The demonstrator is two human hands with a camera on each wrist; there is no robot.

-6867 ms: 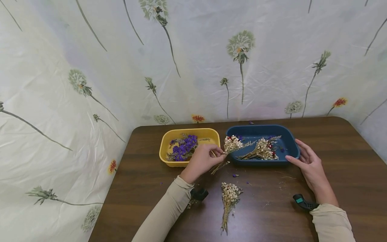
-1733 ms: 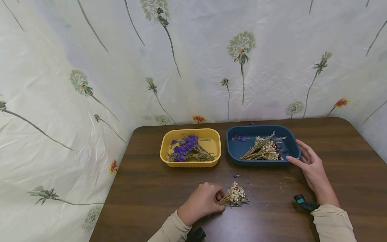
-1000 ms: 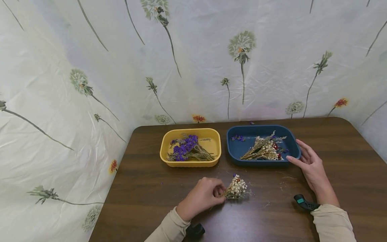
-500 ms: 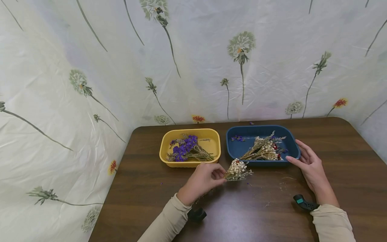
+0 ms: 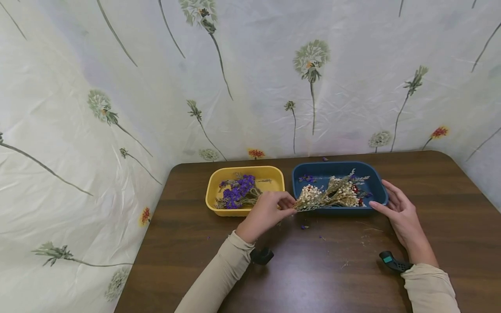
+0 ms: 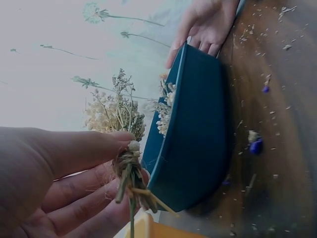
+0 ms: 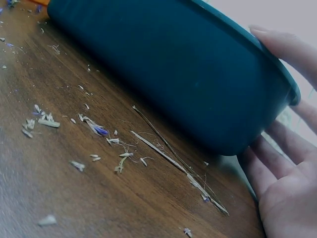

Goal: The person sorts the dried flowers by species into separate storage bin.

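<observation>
My left hand (image 5: 268,213) pinches the tied stems of a small bunch of white dried flowers (image 5: 309,198), between thumb and fingers. Its heads reach over the left front rim of a blue tray (image 5: 321,210). The twine binding (image 6: 130,161) shows by the thumb in the left wrist view. More bunches of white and red dried flowers (image 5: 346,194) lie inside the tray. My right hand (image 5: 405,217) holds the tray's right end, thumb on the front rim and fingers along the side. In the right wrist view the right fingers (image 7: 282,153) lie against the tray's corner.
A yellow tray (image 5: 235,212) with purple dried flowers (image 5: 238,191) stands left of the blue one, partly behind my left hand. Fallen purple petals (image 5: 304,227), dry stems (image 7: 168,156) and crumbs lie on the brown table (image 5: 332,269). A flower-patterned cloth (image 5: 250,87) hangs behind.
My left hand has lifted the bunch from the front of the table and carried it up to the blue tray. Another bunch lay there 6.9 s ago. The right hand has stayed put.
</observation>
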